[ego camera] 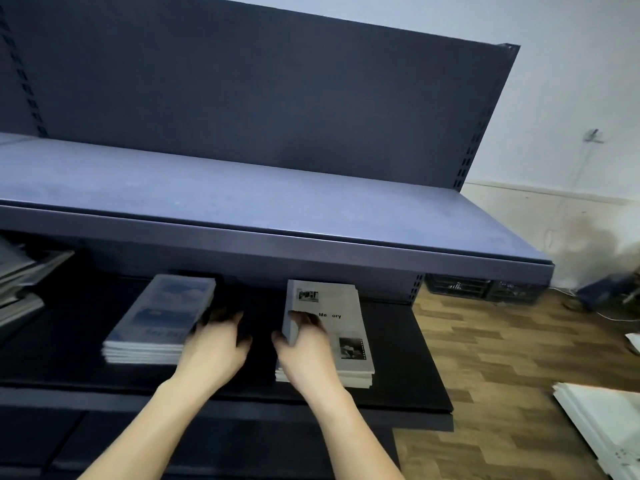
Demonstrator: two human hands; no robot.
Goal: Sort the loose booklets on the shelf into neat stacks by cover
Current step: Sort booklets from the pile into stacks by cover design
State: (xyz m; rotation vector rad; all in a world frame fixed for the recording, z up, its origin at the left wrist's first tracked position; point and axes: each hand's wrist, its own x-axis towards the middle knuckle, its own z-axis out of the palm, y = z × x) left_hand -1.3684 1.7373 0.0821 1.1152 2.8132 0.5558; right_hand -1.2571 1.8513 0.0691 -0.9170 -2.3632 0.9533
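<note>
On the dark lower shelf (79, 344) lie two stacks of booklets. The left stack (156, 320) has blue covers with cloud pictures. The right stack (341, 327) has grey covers with black photos and the word "Memory". My left hand (216, 344) is at the right edge of the blue stack, its fingertips touching that edge. My right hand (304, 348) grips the left edge of the grey stack, fingers on the top cover and thumb at the side.
More booklets (20, 282) lie loosely piled at the far left of the same shelf. The blue upper shelf (263, 202) overhangs the stacks. Wooden floor, white panels (599, 420) and a dark crate (485, 289) are to the right.
</note>
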